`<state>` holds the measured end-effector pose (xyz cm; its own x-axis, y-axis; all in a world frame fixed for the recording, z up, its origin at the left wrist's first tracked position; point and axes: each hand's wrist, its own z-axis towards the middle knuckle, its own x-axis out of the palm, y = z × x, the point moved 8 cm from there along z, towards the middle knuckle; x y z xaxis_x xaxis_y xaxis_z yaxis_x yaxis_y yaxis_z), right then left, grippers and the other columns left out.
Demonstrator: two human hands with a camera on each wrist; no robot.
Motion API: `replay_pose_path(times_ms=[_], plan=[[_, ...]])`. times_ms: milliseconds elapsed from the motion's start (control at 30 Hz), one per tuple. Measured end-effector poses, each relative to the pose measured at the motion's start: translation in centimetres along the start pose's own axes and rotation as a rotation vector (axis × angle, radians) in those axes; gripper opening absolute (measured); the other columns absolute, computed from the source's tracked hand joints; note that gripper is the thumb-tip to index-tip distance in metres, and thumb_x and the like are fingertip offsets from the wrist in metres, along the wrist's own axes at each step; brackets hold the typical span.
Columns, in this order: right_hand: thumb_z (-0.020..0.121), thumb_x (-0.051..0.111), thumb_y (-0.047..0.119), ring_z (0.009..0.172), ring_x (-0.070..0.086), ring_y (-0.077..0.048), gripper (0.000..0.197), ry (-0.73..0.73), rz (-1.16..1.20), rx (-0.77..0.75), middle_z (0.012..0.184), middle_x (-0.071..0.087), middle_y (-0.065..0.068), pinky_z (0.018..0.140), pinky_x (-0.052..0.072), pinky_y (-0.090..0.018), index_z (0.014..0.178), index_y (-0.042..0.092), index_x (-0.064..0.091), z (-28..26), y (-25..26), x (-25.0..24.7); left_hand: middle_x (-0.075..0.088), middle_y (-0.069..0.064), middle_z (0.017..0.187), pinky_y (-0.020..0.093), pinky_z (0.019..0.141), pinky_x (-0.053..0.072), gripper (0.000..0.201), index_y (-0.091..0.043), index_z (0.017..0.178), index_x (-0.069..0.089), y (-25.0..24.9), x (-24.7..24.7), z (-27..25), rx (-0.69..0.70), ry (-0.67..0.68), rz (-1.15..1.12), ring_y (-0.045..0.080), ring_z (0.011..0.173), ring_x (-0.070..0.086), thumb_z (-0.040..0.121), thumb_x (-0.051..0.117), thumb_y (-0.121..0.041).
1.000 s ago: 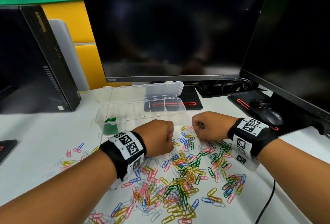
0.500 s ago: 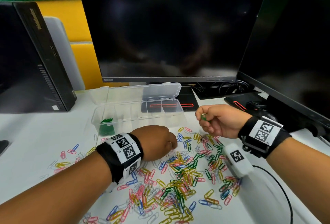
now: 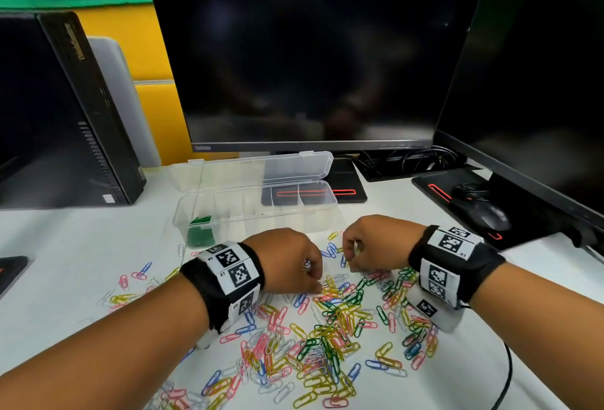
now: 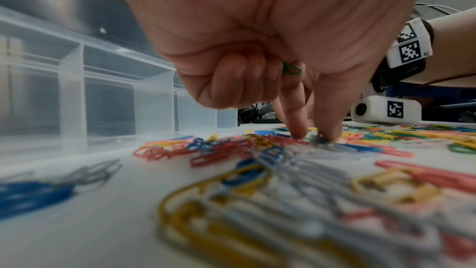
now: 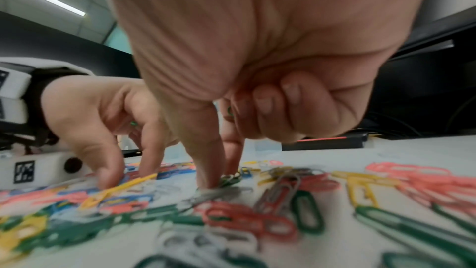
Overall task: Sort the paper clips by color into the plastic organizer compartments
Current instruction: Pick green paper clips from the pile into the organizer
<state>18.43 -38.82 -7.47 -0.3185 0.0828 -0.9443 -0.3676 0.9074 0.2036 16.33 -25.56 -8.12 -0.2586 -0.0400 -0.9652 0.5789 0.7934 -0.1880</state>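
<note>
So the right hand (image 5: pixel 257 64) has thumb and index pinched on a green paper clip (image 5: pixel 229 178) in the pile (image 3: pixel 327 328), spares curled in its palm. The left hand (image 4: pixel 257 48) does likewise, green clip (image 4: pixel 291 68) tucked away. Best lift straight up to avoid snagging neighbours. One organizer (image 3: pixel 255 210), one compartment filled, green; loose clips too many to count.

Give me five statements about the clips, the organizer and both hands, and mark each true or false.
1. The organizer has its lid open. True.
2. Green clips lie in the organizer's leftmost compartment. True.
3. Every compartment holds clips. False: only the leftmost one shows any.
4. The left hand has a green clip tucked in its curled fingers. True.
5. The right hand rests on the mouse. False: it reaches into the loose clips on the table.
</note>
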Motion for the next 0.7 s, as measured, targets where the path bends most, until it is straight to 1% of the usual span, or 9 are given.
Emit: replay_pose_path(times_ms=[100,267,333,400,433,500,567,633,700], plan=[[0.086,0.072,0.024,0.065,0.056,-0.004,0.009,0.038,0.065,0.000,0.075,0.062,0.011,0.060,0.042,-0.021,0.081,0.029,0.066,-0.3,-0.4,0.0,0.067,-0.013,0.096,0.032,0.079,0.053,0.016,-0.032,0.093,0.070,0.7,-0.3,-0.1,-0.039,-0.039,0.001,0.011,0.087,0.060,0.089,0.062,-0.046],[0.085,0.067,0.018,0.058,0.052,-0.001,0.007,0.061,0.119,-0.002,0.071,0.065,0.010,0.056,0.039,-0.017,0.080,0.022,0.069,-0.9,-1.1,-1.1,0.066,-0.007,0.098,0.027,0.069,0.044,0.017,-0.028,0.097,0.066,1.3,-0.8,-0.1,-0.106,-0.119,0.032,0.016,0.086,0.058,0.095,0.052,-0.037],[0.083,0.065,0.016,0.064,0.052,-0.003,0.008,0.050,0.052,0.030,0.074,0.064,0.010,0.056,0.038,-0.019,0.082,0.023,0.070,-1.0,-1.4,-1.4,0.065,-0.008,0.104,0.027,0.071,0.042,0.017,-0.030,0.105,0.065,1.6,-1.0,-0.1,-0.130,-0.131,0.016,0.018,0.092,0.059,0.095,0.053,-0.036],[0.083,0.061,0.020,0.072,0.054,-0.006,0.011,-0.046,-0.102,0.006,0.077,0.059,0.013,0.059,0.039,-0.024,0.086,0.029,0.068,-1.0,-0.8,-1.8,0.064,-0.007,0.115,0.029,0.081,0.047,0.023,-0.035,0.117,0.062,1.7,-1.0,-0.1,-0.119,-0.126,0.017,0.019,0.103,0.059,0.095,0.054,-0.037],[0.084,0.059,0.024,0.077,0.056,-0.009,0.012,-0.100,-0.163,-0.040,0.081,0.061,0.014,0.062,0.043,-0.027,0.088,0.032,0.068,-1.1,-0.1,-2.0,0.065,-0.007,0.117,0.031,0.085,0.049,0.024,-0.036,0.117,0.063,1.7,-1.0,-0.1,-0.110,-0.122,0.017,0.019,0.104,0.059,0.094,0.055,-0.037],[0.085,0.057,0.029,0.085,0.060,-0.013,0.016,-0.109,-0.203,-0.131,0.092,0.067,0.014,0.072,0.050,-0.029,0.092,0.037,0.070,-1.2,1.2,-1.4,0.066,-0.010,0.106,0.031,0.083,0.052,0.018,-0.035,0.105,0.068,1.3,-1.1,-0.3,-0.094,-0.117,0.014,0.017,0.096,0.060,0.090,0.058,-0.039],[0.086,0.058,0.028,0.093,0.062,-0.014,0.022,-0.028,-0.237,-0.166,0.105,0.069,0.014,0.080,0.053,-0.030,0.098,0.039,0.072,-1.2,1.8,-0.4,0.065,-0.012,0.095,0.028,0.076,0.051,0.013,-0.033,0.092,0.070,0.9,-1.0,-0.3,-0.073,-0.103,0.014,0.014,0.088,0.059,0.086,0.062,-0.042],[0.088,0.058,0.027,0.095,0.062,-0.016,0.023,-0.002,-0.275,-0.174,0.108,0.069,0.012,0.080,0.052,-0.031,0.102,0.038,0.073,-1.1,1.9,0.1,0.065,-0.013,0.096,0.027,0.077,0.050,0.012,-0.034,0.091,0.071,0.7,-0.9,-0.3,-0.059,-0.078,0.015,0.012,0.088,0.059,0.085,0.064,-0.042],[0.090,0.060,0.031,0.092,0.061,-0.016,0.017,-0.019,-0.267,-0.181,0.104,0.069,0.011,0.077,0.051,-0.030,0.101,0.036,0.073,-1.0,2.0,0.0,0.066,-0.013,0.102,0.028,0.080,0.051,0.016,-0.035,0.098,0.072,0.8,-0.7,-0.3,-0.063,-0.060,0.007,0.011,0.092,0.059,0.085,0.066,-0.044]])
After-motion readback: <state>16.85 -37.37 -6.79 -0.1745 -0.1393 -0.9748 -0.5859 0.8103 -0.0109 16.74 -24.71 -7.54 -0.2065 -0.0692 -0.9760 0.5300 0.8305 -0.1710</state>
